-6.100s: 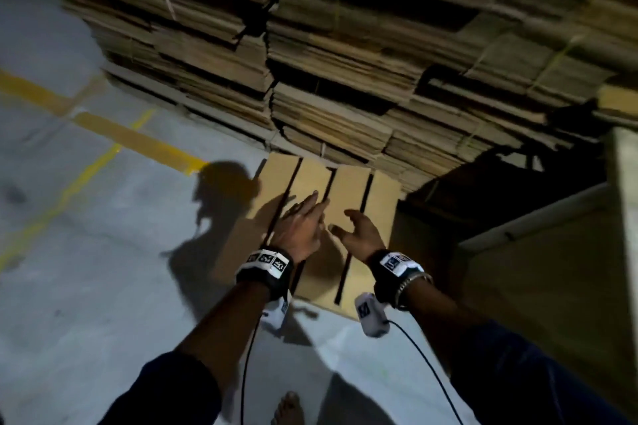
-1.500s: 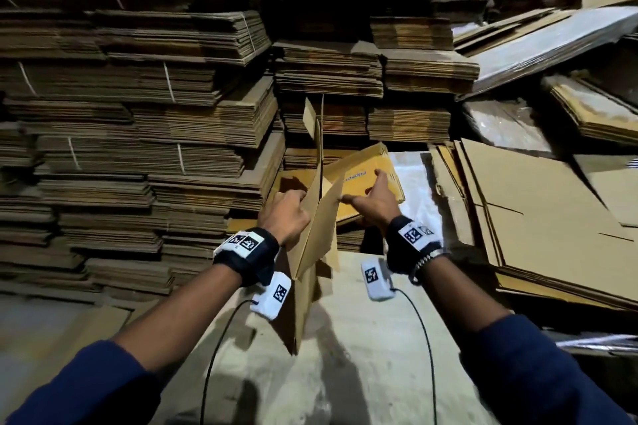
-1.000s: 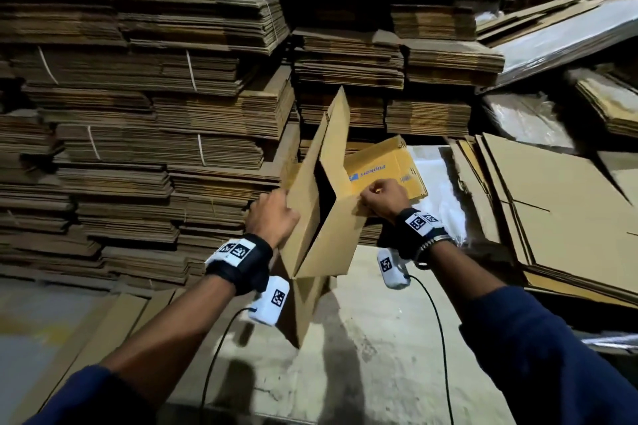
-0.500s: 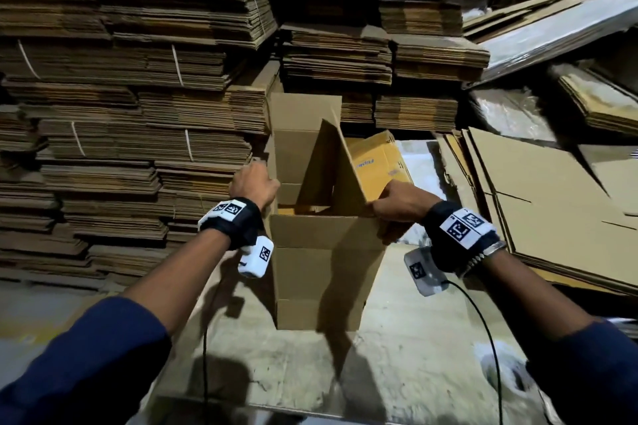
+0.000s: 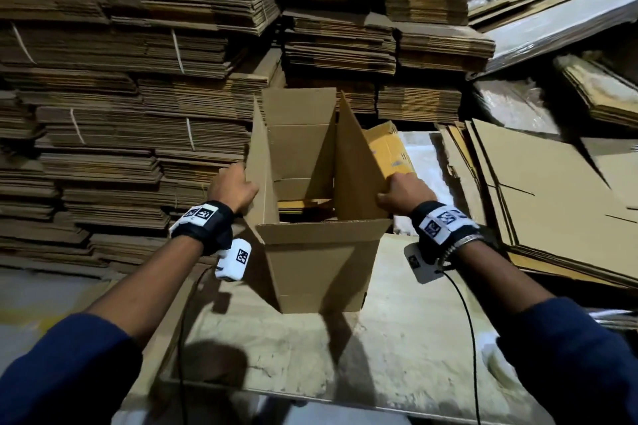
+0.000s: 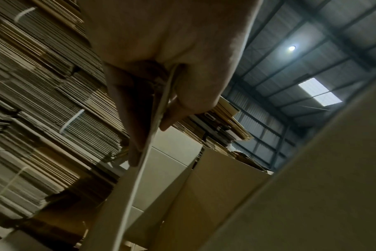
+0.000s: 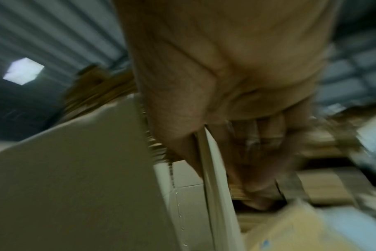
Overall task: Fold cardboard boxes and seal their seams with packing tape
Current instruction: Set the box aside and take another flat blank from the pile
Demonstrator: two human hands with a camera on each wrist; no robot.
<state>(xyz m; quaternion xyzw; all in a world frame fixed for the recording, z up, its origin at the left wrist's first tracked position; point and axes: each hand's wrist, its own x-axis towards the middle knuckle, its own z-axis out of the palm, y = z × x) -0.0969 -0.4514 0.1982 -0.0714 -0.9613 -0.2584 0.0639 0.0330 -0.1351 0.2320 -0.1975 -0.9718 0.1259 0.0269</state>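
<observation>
Two hands square up a cardboard box [image 5: 310, 245] standing on the desk [image 5: 397, 355]: left hand [image 5: 232, 187] pinches the left flap, right hand [image 5: 402, 195] clamps the right. Next, likely, flaps fold shut for taping; no tape visible.

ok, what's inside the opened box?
Nothing packed shows inside the cardboard box. It is an open tube: flat cardboard shows through the bottom opening. The near wall covers the lower interior. The left hand and right hand pinch the upright side flaps.
</observation>
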